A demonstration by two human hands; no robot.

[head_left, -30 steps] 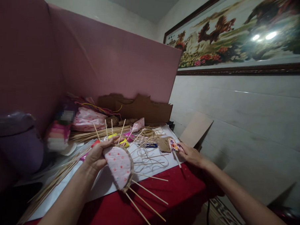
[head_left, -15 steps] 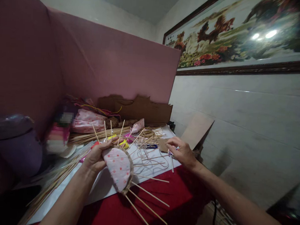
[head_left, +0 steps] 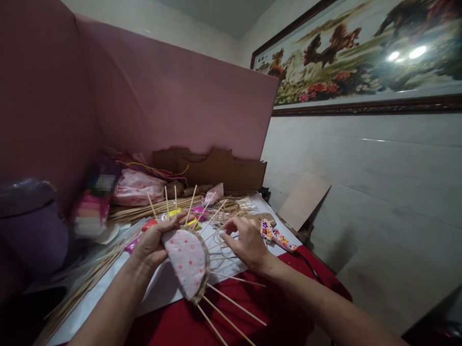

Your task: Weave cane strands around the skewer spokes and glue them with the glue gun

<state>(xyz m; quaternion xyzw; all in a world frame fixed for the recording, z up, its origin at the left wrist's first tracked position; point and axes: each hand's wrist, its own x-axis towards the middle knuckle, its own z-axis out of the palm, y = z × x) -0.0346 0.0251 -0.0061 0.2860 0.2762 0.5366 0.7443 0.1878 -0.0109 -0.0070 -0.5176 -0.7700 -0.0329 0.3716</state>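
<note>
Dotted half-disc (head_left: 185, 260) held by left fingers (head_left: 169, 224), right fingers (head_left: 233, 224) narrowly parted, painting's marks (head_left: 262, 58) unreadable.

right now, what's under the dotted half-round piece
Below the dotted half-round piece, held in the left hand, white sheet and red cloth show past its edges. The piece itself covers its underside and whatever lies directly beneath.

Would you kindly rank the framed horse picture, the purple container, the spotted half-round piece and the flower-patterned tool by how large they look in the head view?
Largest to smallest, as they appear:
1. Framed horse picture
2. Purple container
3. Spotted half-round piece
4. Flower-patterned tool
</note>
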